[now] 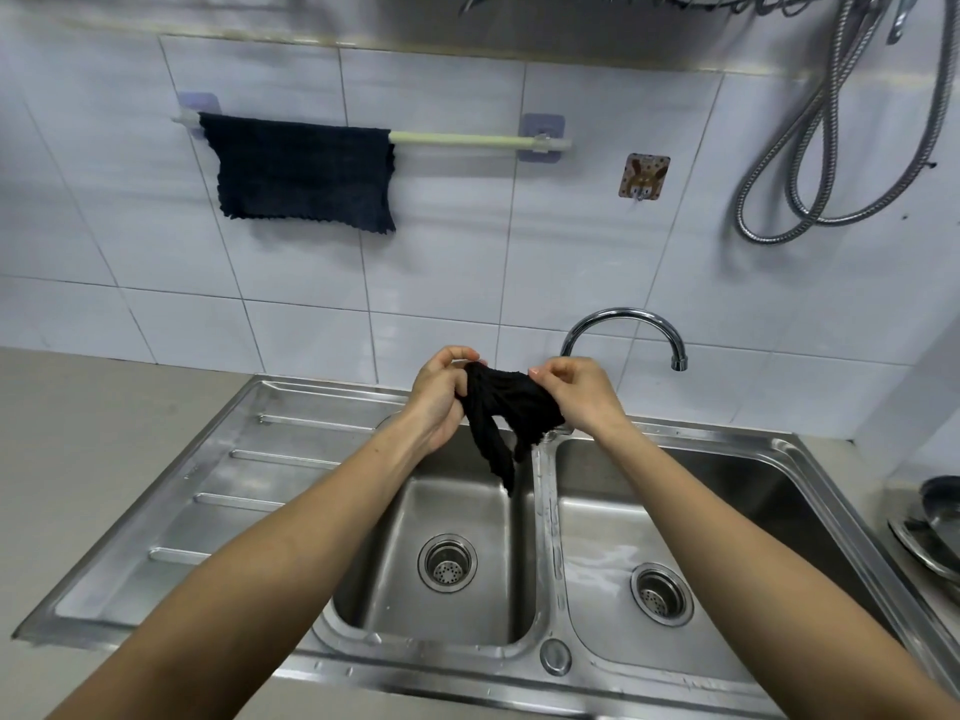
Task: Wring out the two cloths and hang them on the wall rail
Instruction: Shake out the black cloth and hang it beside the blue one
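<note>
A crumpled black cloth hangs between my two hands above the divider of the steel double sink. My left hand pinches its left top edge and my right hand pinches its right top edge. A twisted tail of the cloth dangles over the left basin. On the tiled wall a pale green rail carries a dark blue cloth, spread flat over its left half. The rail's right half is bare.
A chrome tap arches just behind my right hand. A coiled metal hose hangs at the upper right and a wall hook sits right of the rail. The drainboard lies left; steel dishes stack at the right edge.
</note>
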